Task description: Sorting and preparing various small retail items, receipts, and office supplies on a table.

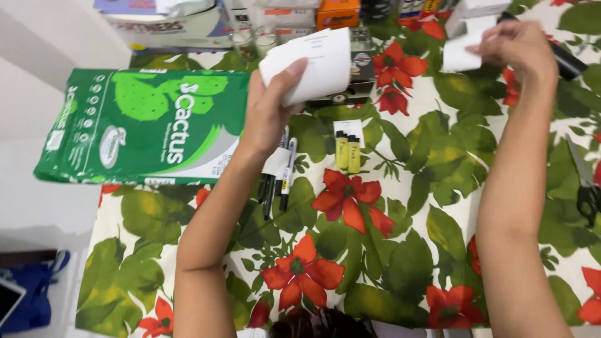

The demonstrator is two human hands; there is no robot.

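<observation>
White paper sheet (316,62) curled, raised above floral tablecloth, pinched at lower edge; smaller white paper piece (460,53) held apart, far right.

My arms were bare from wrist to above the elbow, no sleeves reaching them. My left hand (268,106) and right hand (519,47) wore no gloves.
</observation>
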